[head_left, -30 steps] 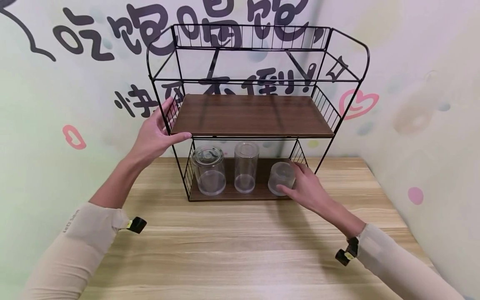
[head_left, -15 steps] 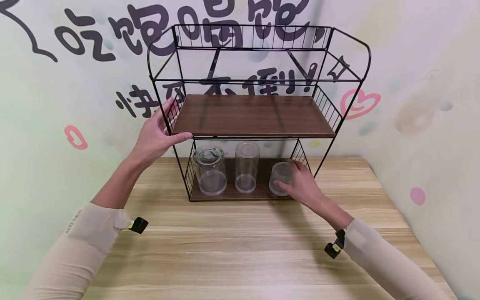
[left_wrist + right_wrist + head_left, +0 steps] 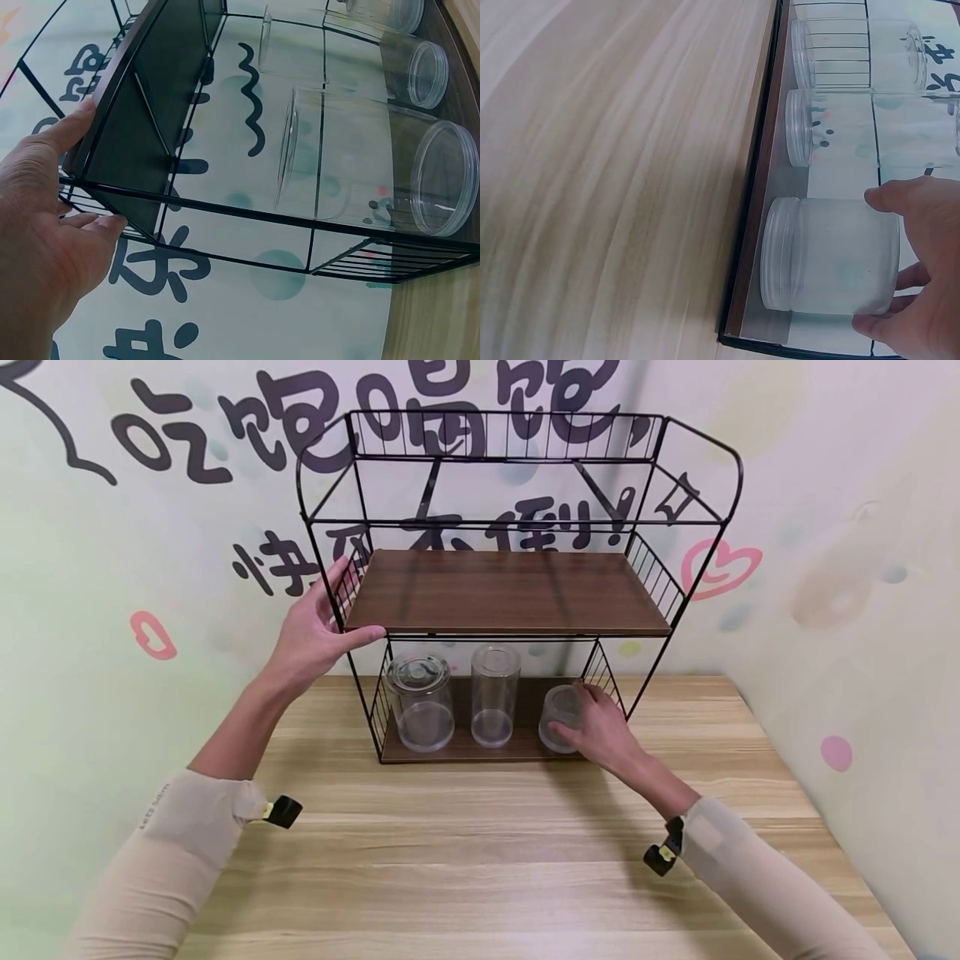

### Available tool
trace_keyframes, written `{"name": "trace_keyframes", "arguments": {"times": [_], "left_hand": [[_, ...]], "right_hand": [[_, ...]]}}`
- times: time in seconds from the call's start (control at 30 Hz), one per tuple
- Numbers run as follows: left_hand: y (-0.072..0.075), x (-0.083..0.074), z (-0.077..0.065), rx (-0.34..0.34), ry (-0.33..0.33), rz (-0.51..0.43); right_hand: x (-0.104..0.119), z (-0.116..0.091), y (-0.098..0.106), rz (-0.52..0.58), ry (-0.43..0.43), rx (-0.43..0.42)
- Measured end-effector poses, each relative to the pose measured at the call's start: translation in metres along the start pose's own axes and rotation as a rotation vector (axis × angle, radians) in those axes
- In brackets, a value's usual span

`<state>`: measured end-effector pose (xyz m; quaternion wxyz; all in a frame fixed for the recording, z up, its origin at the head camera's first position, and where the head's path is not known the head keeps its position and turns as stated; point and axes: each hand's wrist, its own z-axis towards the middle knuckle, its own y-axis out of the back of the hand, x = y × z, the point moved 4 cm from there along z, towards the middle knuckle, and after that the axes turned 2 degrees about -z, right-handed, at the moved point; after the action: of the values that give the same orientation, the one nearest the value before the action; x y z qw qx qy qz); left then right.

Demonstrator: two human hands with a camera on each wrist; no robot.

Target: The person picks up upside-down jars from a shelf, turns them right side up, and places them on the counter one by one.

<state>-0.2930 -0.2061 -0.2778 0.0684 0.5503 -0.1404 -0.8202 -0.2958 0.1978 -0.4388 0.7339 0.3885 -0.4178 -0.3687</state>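
Observation:
A black wire rack with brown boards stands against the wall. In the head view, my left hand [image 3: 303, 639] grips its left side at the middle shelf [image 3: 510, 593]. The thumb lies along the board's front corner, and the fingers reach behind the side wires. On the bottom shelf [image 3: 468, 752], my right hand [image 3: 609, 735] holds a short frosted jar [image 3: 555, 718] near the right end, thumb on one side and fingers on the other. The right wrist view shows the frosted jar [image 3: 840, 259] with its ringed end on the board. A tall clear jar [image 3: 493, 693] and a wide clear jar [image 3: 423, 710] stand left of it.
Pale wood tabletop [image 3: 465, 860] lies before the rack. Black lettering and pink hearts mark the wall [image 3: 832, 510] behind. The rack's top tier [image 3: 517, 522] is bare frame with two crossbars. Wire side panels [image 3: 600, 672] bound the lower shelf.
My right hand has shifted slightly left, closer round the frosted jar, and its forearm has swung left. My left hand keeps its grip on the rack.

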Motion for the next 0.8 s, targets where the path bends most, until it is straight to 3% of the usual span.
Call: {"name": "trace_keyframes", "arguments": {"times": [0.47,0.8], "left_hand": [[-0.002,0.004,-0.001,-0.014,-0.014,-0.023],[-0.004,0.006,-0.005,-0.037,-0.032,-0.104]], "right_hand": [[0.008,-0.007,0.005,0.0,0.049,-0.02],[0.016,-0.019,0.012,0.013,0.084,0.001]]}}
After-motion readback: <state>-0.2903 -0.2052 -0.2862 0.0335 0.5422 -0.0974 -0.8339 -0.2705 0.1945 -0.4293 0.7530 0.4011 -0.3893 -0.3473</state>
